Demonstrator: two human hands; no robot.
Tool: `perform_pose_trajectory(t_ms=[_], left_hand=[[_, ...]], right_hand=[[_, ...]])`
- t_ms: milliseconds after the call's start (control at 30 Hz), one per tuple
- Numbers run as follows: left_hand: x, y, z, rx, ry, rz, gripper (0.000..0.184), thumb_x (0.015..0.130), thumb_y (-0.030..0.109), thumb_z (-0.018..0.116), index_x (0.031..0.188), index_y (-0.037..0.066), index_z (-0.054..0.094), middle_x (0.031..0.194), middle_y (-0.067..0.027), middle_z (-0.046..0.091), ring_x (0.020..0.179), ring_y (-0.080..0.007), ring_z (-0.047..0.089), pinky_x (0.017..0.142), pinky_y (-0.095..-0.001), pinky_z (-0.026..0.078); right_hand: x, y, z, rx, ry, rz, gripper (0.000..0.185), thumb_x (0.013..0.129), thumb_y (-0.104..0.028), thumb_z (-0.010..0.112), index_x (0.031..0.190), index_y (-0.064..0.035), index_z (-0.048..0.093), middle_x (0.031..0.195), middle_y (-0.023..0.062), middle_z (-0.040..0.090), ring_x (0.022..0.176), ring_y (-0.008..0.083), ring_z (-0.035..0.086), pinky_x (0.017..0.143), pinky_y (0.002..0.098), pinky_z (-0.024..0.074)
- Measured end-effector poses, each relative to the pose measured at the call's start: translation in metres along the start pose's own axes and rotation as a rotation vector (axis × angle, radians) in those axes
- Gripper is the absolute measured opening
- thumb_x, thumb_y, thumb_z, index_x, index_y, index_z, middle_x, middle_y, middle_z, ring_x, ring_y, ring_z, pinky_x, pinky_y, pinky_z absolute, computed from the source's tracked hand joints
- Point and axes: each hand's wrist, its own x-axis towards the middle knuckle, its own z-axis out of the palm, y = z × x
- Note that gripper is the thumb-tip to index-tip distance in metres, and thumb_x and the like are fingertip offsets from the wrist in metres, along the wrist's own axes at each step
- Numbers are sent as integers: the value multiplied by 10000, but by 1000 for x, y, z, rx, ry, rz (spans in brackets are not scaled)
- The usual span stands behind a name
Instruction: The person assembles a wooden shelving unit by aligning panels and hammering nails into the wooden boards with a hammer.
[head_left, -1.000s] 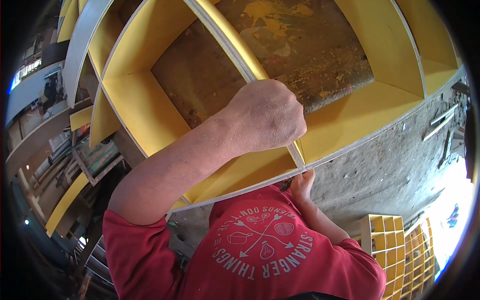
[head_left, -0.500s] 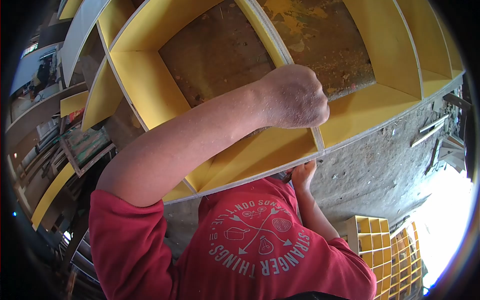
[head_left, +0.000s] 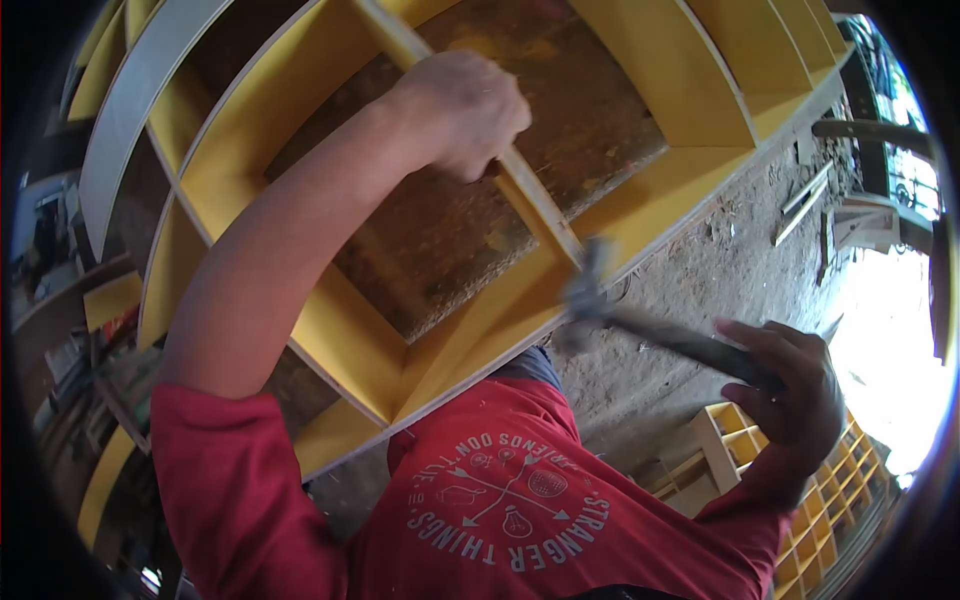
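Observation:
My left hand is closed round the edge of a yellow divider board, partway along it. The divider runs across a large frame of yellow panels with pale edges. In my right hand is a hammer, gripped near the handle's end. The hammer head is smeared by motion and appears beside the frame's near rim, close to the divider's end. I cannot tell whether it touches the wood.
Curved yellow panels stand at the left. A yellow grid-like rack is at the lower right. Wood strips lie on the rough grey floor, and a small wooden stand is behind them.
My right hand has come out from beneath the frame's near edge, lifting the hammer into full view at the right. My left fist has shifted up and left in view, further along the divider.

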Motion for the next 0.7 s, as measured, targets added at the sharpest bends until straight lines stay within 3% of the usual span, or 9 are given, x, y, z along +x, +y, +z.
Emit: perform_pose_trajectory(t_ms=[33, 100, 167, 267, 300, 400, 500, 600, 700], left_hand=[[0, 2, 2, 0, 7, 6, 158, 656, 89, 819, 790, 131, 746, 755, -97, 740, 844, -324, 775, 767, -453, 628], [3, -2, 4, 8, -9, 26, 163, 654, 97, 817, 793, 140, 745, 755, -95, 739, 834, -324, 772, 759, -455, 627], [4, -2, 0, 9, -45, 36, 154, 648, 111, 809, 779, 146, 735, 763, -97, 740, 824, -325, 768, 749, -461, 624], [7, -5, 4, 23, -79, 25, 164, 633, 114, 807, 774, 147, 731, 772, -97, 741, 821, -327, 766, 748, -464, 623], [7, -6, 4, 3, -91, 22, 176, 613, 111, 801, 766, 146, 721, 765, -94, 731, 817, -330, 763, 747, -465, 623], [7, -7, 6, -51, -61, 23, 188, 597, 107, 794, 760, 142, 708, 749, -93, 717, 812, -338, 757, 749, -465, 620], [5, -7, 8, -77, 7, 41, 181, 593, 97, 785, 721, 136, 663, 731, -95, 699, 787, -348, 736, 718, -474, 599], [5, -9, 12, -94, 18, 41, 195, 582, 87, 780, 699, 134, 631, 713, -86, 680, 754, -347, 714, 682, -474, 580], [9, -9, 12, -96, 38, 54, 206, 567, 80, 776, 693, 131, 621, 703, -82, 669, 746, -343, 706, 672, -468, 575]], right_hand=[[20, -31, -14, -74, -108, 22, 536, 866, -130, 823, 1384, -61, 703, 894, 125, 744, 741, 281, 746, 654, 398, 572], [61, -53, -10, -212, -301, -80, 447, 911, -167, 765, 1327, -14, 698, 874, 112, 730, 768, 290, 755, 658, 411, 587], [92, -59, 20, -270, -235, -356, 480, 885, -133, 772, 1345, -21, 696, 874, 117, 738, 742, 238, 730, 631, 395, 575], [127, -115, 82, -436, -603, -181, 263, 896, -118, 734, 1137, -28, 791, 855, 106, 763, 845, 244, 776, 636, 395, 602], [135, -128, 95, -455, -632, -130, 187, 896, -117, 733, 1040, -35, 820, 851, 99, 770, 863, 247, 784, 640, 392, 608], [162, -145, 96, -301, -799, -260, 102, 883, -107, 738, 879, -58, 827, 867, 90, 780, 872, 238, 782, 659, 361, 614], [165, -122, 95, -211, -730, -184, 92, 879, -107, 746, 900, -71, 828, 874, 68, 783, 884, 222, 781, 659, 335, 610], [172, -97, 90, -429, -712, 21, 80, 862, -115, 767, 901, -88, 831, 881, 57, 788, 877, 208, 781, 682, 319, 616], [156, -112, 100, -570, -536, 58, 54, 863, -122, 785, 892, -108, 829, 885, 46, 788, 887, 194, 781, 699, 310, 618]])
